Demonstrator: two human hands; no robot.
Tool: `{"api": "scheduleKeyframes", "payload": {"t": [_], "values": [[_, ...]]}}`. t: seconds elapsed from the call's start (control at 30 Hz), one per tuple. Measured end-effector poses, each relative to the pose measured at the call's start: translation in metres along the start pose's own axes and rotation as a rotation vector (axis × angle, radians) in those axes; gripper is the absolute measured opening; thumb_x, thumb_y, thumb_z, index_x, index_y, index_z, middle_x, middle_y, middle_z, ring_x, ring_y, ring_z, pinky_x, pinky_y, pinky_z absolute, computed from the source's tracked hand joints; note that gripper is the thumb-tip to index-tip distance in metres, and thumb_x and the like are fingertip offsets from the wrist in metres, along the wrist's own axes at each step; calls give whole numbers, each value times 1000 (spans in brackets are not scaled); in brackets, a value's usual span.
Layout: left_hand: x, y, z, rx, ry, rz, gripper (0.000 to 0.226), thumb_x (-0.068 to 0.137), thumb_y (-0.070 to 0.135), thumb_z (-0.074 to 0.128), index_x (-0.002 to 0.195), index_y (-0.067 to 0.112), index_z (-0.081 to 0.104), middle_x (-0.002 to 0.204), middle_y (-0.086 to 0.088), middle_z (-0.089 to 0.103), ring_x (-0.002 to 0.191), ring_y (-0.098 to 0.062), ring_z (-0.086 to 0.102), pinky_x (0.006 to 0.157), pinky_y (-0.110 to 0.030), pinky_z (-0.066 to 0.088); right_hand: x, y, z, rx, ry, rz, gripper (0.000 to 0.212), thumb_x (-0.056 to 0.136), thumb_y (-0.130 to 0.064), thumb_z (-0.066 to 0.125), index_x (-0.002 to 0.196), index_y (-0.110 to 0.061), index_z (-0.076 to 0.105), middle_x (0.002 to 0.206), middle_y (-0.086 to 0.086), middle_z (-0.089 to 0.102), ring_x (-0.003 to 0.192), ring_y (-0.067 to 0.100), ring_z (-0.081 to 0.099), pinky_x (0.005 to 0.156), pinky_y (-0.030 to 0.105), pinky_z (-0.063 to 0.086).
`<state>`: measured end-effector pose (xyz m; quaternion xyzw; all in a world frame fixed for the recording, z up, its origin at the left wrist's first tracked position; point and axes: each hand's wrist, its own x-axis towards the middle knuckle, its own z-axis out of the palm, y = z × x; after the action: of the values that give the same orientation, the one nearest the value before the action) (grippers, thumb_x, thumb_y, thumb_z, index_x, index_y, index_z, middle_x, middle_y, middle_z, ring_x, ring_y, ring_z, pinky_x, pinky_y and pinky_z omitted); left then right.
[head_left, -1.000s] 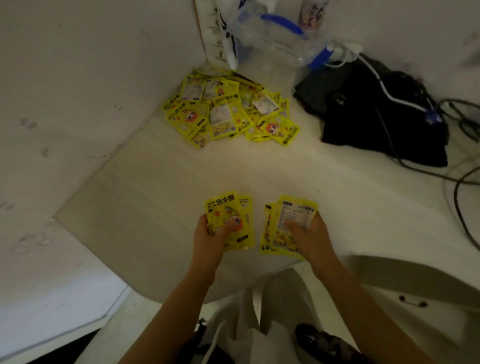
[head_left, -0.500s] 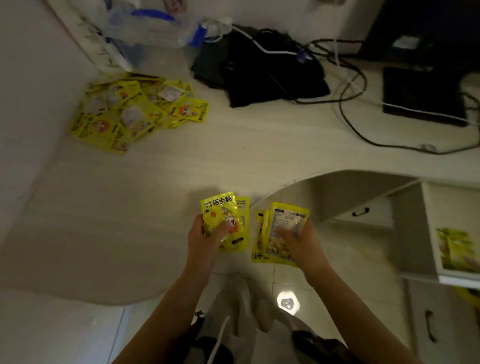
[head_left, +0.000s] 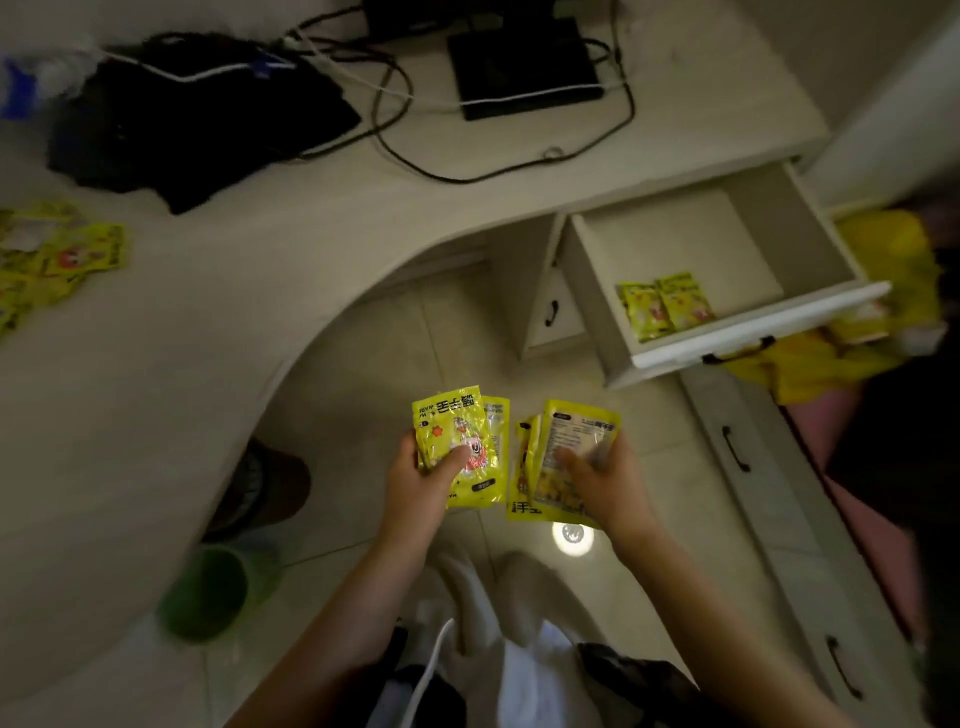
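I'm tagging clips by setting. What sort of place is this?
Probably a home study or bedroom corner: a curved white desk with cables on it, an open drawer holding yellow packets, and a tiled floor.

2 fanned stacks of yellow snack packets (head_left: 460, 441) (head_left: 566, 462), side by side above the floor.

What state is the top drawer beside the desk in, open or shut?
Open. The drawer is pulled out from under the desk, its inside in plain view, with two yellow packets lying near its front panel.
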<state>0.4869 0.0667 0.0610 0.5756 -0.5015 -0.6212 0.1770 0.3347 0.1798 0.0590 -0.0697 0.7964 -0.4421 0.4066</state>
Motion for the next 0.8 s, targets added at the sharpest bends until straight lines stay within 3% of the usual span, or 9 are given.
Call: {"api": "scheduleKeyframes", "payload": {"t": [0.27,0.37,0.5,0.67,0.8], "values": [[-37,-4,123,76,-130,15,19,81,14,73,93,22,60,94,2,71,81,-10,68,66,-24,52,0,41,-116,139,128,80,31,87,-10,63,115,-10,51,105,5,69,90,21,68,76,34,56],[-40,2,157,112,-177,38,20,81,15,72,96,22,60,94,4,70,81,-9,68,61,-18,51,4,47,-146,185,177,95,31,87,-10,64,115,-10,51,101,3,67,83,16,66,64,23,53],[-31,15,199,147,-212,62,21,81,16,72,97,22,59,94,4,70,80,-7,66,57,-12,49,19,49,-178,246,222,134,31,88,-8,63,115,-8,50,99,4,66,81,17,65,63,24,53],[-3,37,250,172,-255,63,23,83,18,71,102,19,58,91,8,68,76,-1,63,52,-6,45,55,36,-215,268,260,139,23,89,-5,61,106,-12,47,91,0,64,70,5,62,53,15,53],[30,57,288,159,-279,43,23,82,18,72,101,20,59,94,6,68,81,-4,65,56,-11,46,94,11,-244,293,262,117,23,90,1,58,108,-7,46,83,-3,61,60,1,60,43,9,47]]}}
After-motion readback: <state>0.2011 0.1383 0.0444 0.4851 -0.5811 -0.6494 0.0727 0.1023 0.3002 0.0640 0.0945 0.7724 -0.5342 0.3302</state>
